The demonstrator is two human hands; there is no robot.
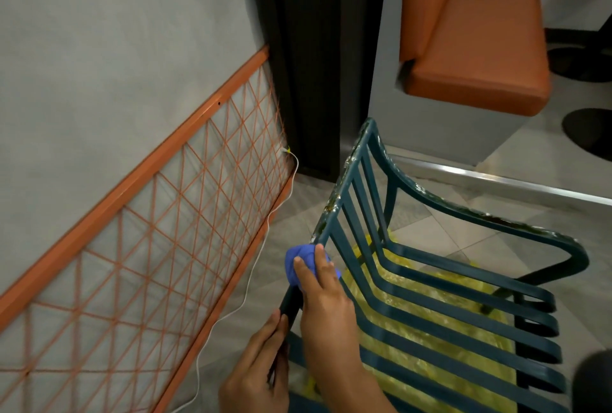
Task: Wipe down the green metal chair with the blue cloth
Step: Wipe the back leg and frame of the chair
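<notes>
Head view: right hand [326, 310] presses bunched blue cloth [299, 262] on chair [430, 283] top rail, near corner, for scrubbing. Left hand [255, 376] clamps same rail lower, likely steadying chair on floor [430, 233].

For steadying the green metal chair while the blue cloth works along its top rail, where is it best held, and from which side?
Best held on the bare stretch of the dark green metal chair's top rail, just below the bunched blue cloth, coming from the wall side. The rail is a narrow bar that fingers can wrap, and the left hand already grips there, leaving the right hand free to wipe.
</notes>
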